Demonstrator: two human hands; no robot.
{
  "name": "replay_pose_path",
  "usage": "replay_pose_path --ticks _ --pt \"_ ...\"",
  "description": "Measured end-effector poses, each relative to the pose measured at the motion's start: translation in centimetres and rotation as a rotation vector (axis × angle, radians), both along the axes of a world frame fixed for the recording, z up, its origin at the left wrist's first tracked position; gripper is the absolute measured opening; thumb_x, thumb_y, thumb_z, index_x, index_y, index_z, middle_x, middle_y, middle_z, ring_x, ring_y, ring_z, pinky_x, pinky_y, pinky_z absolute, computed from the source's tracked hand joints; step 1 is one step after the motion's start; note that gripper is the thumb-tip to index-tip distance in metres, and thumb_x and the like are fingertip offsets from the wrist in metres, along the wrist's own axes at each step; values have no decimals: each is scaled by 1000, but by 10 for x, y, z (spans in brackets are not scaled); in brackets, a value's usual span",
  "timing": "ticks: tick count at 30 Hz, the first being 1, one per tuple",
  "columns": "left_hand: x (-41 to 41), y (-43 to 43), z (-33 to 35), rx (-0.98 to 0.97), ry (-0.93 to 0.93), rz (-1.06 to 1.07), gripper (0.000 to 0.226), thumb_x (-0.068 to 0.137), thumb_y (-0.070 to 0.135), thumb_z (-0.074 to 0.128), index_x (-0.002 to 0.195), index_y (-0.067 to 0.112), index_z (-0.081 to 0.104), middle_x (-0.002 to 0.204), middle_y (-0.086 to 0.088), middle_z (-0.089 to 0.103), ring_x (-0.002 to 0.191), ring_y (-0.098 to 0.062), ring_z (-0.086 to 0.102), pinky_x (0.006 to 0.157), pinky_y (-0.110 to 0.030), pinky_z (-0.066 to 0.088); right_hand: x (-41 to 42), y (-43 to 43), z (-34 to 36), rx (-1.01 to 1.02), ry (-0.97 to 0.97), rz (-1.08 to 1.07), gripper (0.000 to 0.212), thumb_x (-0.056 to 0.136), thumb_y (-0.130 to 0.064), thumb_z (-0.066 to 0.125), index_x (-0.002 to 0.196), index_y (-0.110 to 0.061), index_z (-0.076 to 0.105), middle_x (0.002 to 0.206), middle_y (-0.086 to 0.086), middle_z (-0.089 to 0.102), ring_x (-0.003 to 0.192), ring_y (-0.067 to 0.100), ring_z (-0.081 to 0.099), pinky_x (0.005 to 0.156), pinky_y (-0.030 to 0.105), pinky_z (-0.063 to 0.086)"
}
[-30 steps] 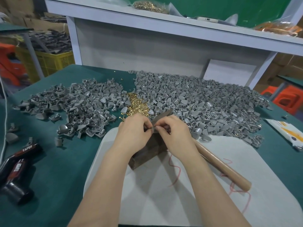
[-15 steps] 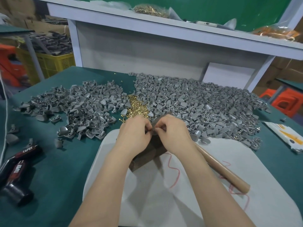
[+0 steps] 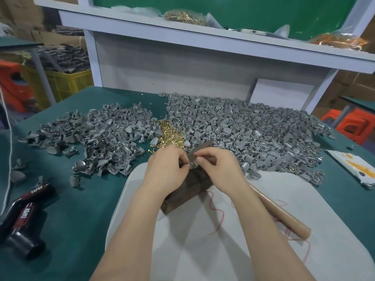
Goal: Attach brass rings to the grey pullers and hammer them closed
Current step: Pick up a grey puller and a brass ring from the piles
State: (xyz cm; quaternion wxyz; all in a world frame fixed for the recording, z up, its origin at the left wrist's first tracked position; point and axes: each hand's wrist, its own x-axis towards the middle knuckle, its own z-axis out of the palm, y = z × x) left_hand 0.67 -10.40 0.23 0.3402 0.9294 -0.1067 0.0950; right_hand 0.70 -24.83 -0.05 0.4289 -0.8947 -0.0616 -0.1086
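My left hand (image 3: pixel 167 169) and my right hand (image 3: pixel 218 166) meet over a dark wooden block (image 3: pixel 182 191) on a white mat (image 3: pixel 203 240). Between their fingertips they pinch one grey puller (image 3: pixel 192 158) with a small brass ring (image 3: pixel 193 163) at its lower edge. A heap of loose brass rings (image 3: pixel 169 135) lies just beyond the hands, between two big piles of grey pullers, one at the left (image 3: pixel 97 138) and one at the right (image 3: pixel 253 130). The hammer's wooden handle (image 3: pixel 282 216) lies on the mat under my right forearm; its head is hidden.
A black tool marked TAPER (image 3: pixel 22 216) lies at the left on the green table (image 3: pixel 71 220). A white and yellow packet (image 3: pixel 353 166) sits at the right edge. A white shelf (image 3: pixel 203 37) behind carries bags of brass parts. A yellow crate (image 3: pixel 67 82) stands far left.
Both hands stay together over the block, the fingers shifting slightly on the puller. The camera has tilted a little.
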Motion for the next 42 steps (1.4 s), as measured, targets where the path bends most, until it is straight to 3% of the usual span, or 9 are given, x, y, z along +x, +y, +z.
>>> replay_pose_path --ticks 8,17,25,28,30,33,36,39,42 --pt "1 0 -1 -4 3 -13 9 84 22 65 75 22 66 90 5 60 92 -20 61 82 -41 50 3 5 -12 -105 -138 9 20 84 -11 66 78 -29 62 86 -9 58 76 -4 54 71 4 39" --pt "3 0 -2 5 1 -18 8 85 21 64 78 20 66 94 3 59 95 -20 60 84 -41 49 -1 7 -9 -116 -153 12 16 86 -9 64 76 -21 60 80 -14 48 74 -19 45 66 -1 32" --pt "2 0 0 16 2 -12 9 84 19 64 75 22 65 92 3 59 93 -21 61 83 -41 49 -1 9 -8 -186 -85 -15 10 89 -14 61 83 -22 61 92 -8 45 74 -4 46 68 -3 31" --pt "0 0 0 0 10 -3 12 84 20 65 73 24 63 90 5 60 92 -20 61 84 -41 50 -3 -3 -1 -128 -44 -76 18 91 -22 59 108 -20 66 107 -3 50 93 10 56 90 16 40" --pt "0 0 0 -4 13 -2 12 83 19 64 73 24 62 89 6 60 91 -18 61 84 -41 50 -4 -23 6 -262 11 -248 31 92 -32 56 120 -19 61 113 1 55 99 18 57 90 28 43" --pt "0 -1 -1 -16 13 4 11 82 20 64 73 23 61 88 6 60 88 -17 60 82 -39 50 -11 -43 10 -520 253 -346 26 90 -39 59 104 -18 62 96 0 63 85 21 59 70 29 43" --pt "-1 -2 -2 -25 16 15 10 81 21 65 72 24 60 87 6 62 86 -16 60 80 -39 51 -12 -40 7 -585 377 -244 22 89 -39 59 90 -17 64 83 1 62 80 22 58 65 28 40" --pt "-1 -2 -2 -37 28 28 13 80 21 66 71 25 59 85 6 62 84 -16 60 79 -39 51 -11 -37 11 -557 370 -179 22 91 -36 56 88 -14 62 78 2 62 73 21 57 56 27 41" --pt "0 -1 -2 -34 23 64 13 80 22 66 71 25 58 85 5 62 84 -16 60 79 -40 51 -15 -42 13 -415 323 -162 15 91 -28 56 87 -14 55 78 5 67 69 20 67 67 36 54"
